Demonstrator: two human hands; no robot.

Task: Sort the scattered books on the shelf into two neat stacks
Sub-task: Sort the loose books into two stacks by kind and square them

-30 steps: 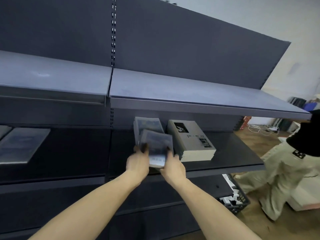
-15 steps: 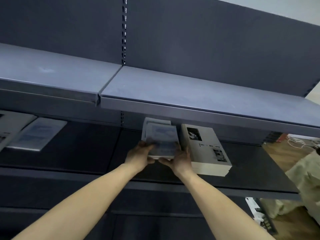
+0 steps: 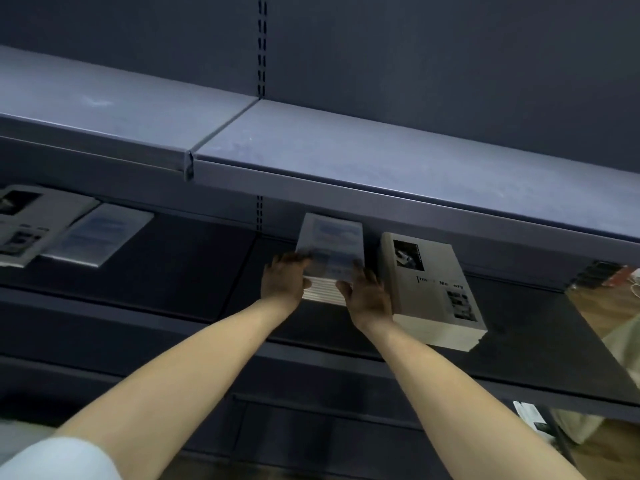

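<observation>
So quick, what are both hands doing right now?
Left hand: gripping the left side of the blue book stack.
Right hand: pressed against that stack's right side.

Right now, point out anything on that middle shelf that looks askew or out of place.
Two loose books lie at the far left: a blue-covered book and a grey book, angled and overlapping, apart from the stacks. The blue stack between both hands and the grey stack look square.

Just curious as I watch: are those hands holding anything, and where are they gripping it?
Both hands press the blue-covered book stack: left hand on its left near corner, right hand on its right near corner.
</observation>
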